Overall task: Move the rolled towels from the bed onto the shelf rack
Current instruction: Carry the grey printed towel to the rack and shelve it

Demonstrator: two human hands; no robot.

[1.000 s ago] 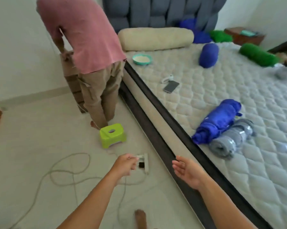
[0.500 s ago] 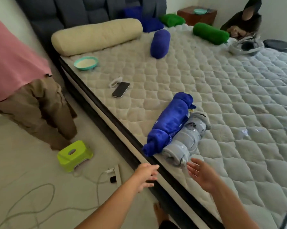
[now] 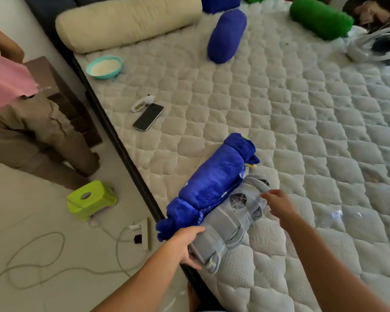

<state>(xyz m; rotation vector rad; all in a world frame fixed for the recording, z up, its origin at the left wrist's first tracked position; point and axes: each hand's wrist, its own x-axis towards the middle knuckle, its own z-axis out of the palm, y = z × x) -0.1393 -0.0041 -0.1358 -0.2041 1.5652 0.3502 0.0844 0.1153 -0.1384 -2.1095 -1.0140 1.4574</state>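
Two rolled towels lie side by side at the near edge of the mattress (image 3: 302, 113): a bright blue rolled towel (image 3: 212, 181) and a grey rolled towel (image 3: 232, 224) to its right. My left hand (image 3: 185, 244) grips the near end of the grey towel, thumb under it and fingers on top. My right hand (image 3: 279, 204) reaches the far end of the same towel, fingertips touching it, fingers still apart. No shelf rack is in view.
A phone (image 3: 148, 117), a small white device (image 3: 142, 103) and a teal bowl (image 3: 104, 67) lie on the mattress, with blue (image 3: 226, 36), green (image 3: 320, 18) and cream (image 3: 126, 21) bolsters beyond. A person in a pink shirt (image 3: 7, 79) stands left by a green stool (image 3: 91, 199), power strip (image 3: 144, 233) and cable.
The view has swung from the floor onto the bed. Both hands moved forward from the bed edge to the grey towel; my left hand closed on its near end.
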